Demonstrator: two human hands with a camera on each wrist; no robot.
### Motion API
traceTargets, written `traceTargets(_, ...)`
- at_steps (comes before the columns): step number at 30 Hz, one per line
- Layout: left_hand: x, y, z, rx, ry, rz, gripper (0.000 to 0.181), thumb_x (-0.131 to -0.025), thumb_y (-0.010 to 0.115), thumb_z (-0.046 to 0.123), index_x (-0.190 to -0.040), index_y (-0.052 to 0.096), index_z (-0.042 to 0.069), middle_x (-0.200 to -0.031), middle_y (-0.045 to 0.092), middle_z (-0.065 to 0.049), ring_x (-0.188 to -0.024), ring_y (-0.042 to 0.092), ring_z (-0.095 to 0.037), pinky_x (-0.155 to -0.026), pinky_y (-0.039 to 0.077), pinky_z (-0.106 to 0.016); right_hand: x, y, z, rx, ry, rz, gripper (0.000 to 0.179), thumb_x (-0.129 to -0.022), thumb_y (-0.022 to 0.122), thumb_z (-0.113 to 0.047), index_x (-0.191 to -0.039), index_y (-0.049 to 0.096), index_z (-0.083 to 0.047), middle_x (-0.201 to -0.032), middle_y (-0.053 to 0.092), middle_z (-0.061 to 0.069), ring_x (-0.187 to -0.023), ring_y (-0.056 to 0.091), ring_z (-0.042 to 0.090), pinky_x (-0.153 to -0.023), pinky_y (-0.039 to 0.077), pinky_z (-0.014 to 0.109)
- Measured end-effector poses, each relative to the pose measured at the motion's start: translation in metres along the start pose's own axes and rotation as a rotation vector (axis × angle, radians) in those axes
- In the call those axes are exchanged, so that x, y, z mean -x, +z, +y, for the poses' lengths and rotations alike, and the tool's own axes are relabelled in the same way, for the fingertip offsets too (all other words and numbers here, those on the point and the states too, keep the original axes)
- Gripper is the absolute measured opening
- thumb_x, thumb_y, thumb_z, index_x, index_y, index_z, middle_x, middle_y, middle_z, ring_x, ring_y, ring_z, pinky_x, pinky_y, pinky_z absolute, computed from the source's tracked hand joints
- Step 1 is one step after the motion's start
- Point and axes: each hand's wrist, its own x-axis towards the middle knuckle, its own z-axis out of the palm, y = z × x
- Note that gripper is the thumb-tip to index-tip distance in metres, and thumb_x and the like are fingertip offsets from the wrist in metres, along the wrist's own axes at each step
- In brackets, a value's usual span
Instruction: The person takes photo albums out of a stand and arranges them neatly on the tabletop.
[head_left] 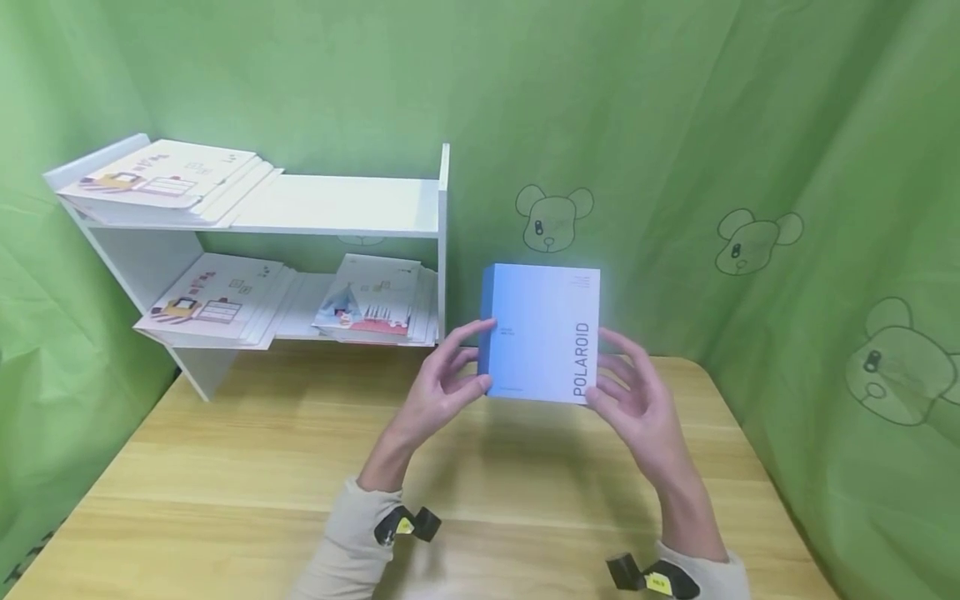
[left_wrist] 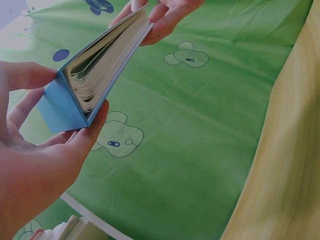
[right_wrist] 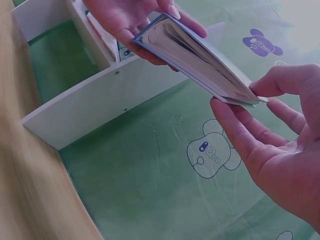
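A thick blue-and-white photo album point(head_left: 542, 333) marked POLAROID is held up above the table, cover facing the head camera. My left hand point(head_left: 442, 379) grips its blue spine between thumb and fingers. At the opposite edge my right hand point(head_left: 637, 400) pinches the covers, thumb on the front near the lower corner. In the left wrist view, the album's pages point(left_wrist: 92, 85) show as a wavy stack between the covers near the spine. The right wrist view shows the fingers point(right_wrist: 235, 122) of my right hand under one cover, with the thumb on the other.
A white two-tier shelf point(head_left: 337, 204) stands at the back left of the wooden table point(head_left: 300, 467). One stack of picture books point(head_left: 168, 179) lies on its top tier; two more stacks point(head_left: 375, 296) lie below. A green curtain point(head_left: 645, 108) with bear drawings hangs behind and at the sides.
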Motion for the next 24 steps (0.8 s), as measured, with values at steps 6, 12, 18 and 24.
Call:
traceTargets(6, -0.004, 0.005, -0.002, 0.003, 0.005, 0.001, 0.062, -0.087, 0.054, -0.012, -0.143, 0.036, 0.009, -0.147, 0.033, -0.006, -0.117, 0.049, -0.037, -0.091, 0.052, -0.043, 0.001, -0.006, 0.001, -0.001, -0.011, -0.006, 0.067, -0.086, 0.06, 0.009, -0.145, 0.034, -0.012, -0.129, 0.048, 0.024, -0.109, 0.057, 0.035, -0.086, 0.054, 0.041)
traceTargets(12, -0.006, 0.013, 0.01, 0.008, -0.015, 0.003, 0.06, -0.087, 0.052, -0.014, -0.142, 0.035, 0.002, -0.145, 0.034, -0.01, -0.116, 0.048, -0.041, -0.09, 0.052, -0.044, 0.002, -0.011, 0.002, -0.004, -0.003, 0.006, 0.068, -0.086, 0.06, 0.01, -0.145, 0.035, -0.014, -0.13, 0.048, 0.023, -0.11, 0.056, 0.035, -0.086, 0.053, 0.041)
traceTargets(18, -0.009, 0.021, 0.012, 0.01, -0.026, 0.006, 0.058, -0.087, 0.052, -0.013, -0.141, 0.035, 0.001, -0.145, 0.035, -0.011, -0.116, 0.049, -0.04, -0.09, 0.052, -0.043, 0.004, -0.017, 0.003, 0.012, -0.004, 0.009, 0.068, -0.086, 0.06, 0.009, -0.145, 0.034, -0.012, -0.13, 0.046, 0.024, -0.109, 0.057, 0.033, -0.086, 0.054, 0.039)
traceTargets(24, -0.013, 0.026, 0.004, 0.047, -0.035, 0.0, 0.059, -0.087, 0.05, -0.014, -0.142, 0.035, 0.001, -0.144, 0.034, -0.013, -0.116, 0.047, -0.042, -0.088, 0.053, -0.044, 0.006, -0.023, 0.003, 0.02, 0.008, 0.018, 0.066, -0.087, 0.06, 0.009, -0.144, 0.036, -0.012, -0.13, 0.047, 0.024, -0.109, 0.057, 0.032, -0.086, 0.054, 0.039)
